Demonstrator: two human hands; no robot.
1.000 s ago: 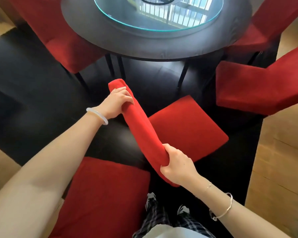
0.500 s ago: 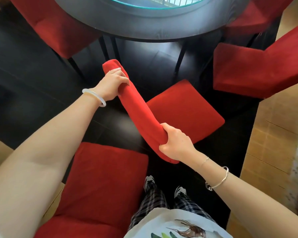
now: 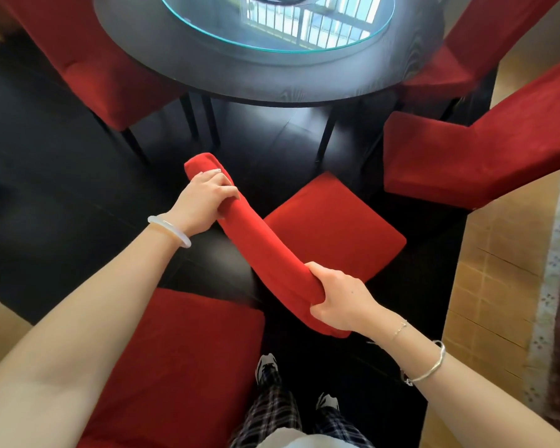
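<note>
I look down on a red fabric-covered chair. Its padded backrest top [image 3: 265, 250] runs diagonally across the middle, and its seat [image 3: 333, 227] points toward the table. My left hand [image 3: 204, 202] grips the far end of the backrest top, fingers curled over it. My right hand [image 3: 340, 295] grips the near end, thumb on top and fingers wrapped beneath. The chair's legs are hidden under the seat.
A round dark table [image 3: 272, 82] with a glass turntable [image 3: 207, 46] stands ahead. More red chairs stand at the left [image 3: 88, 59], right [image 3: 466, 156] and lower left [image 3: 181, 367]. My feet [image 3: 265, 367] are on dark floor; light wooden flooring [image 3: 498, 286] lies to the right.
Both hands keep the same grip on the backrest. The view dipped downward and came back up; the chair has shifted only slightly, to the left.
</note>
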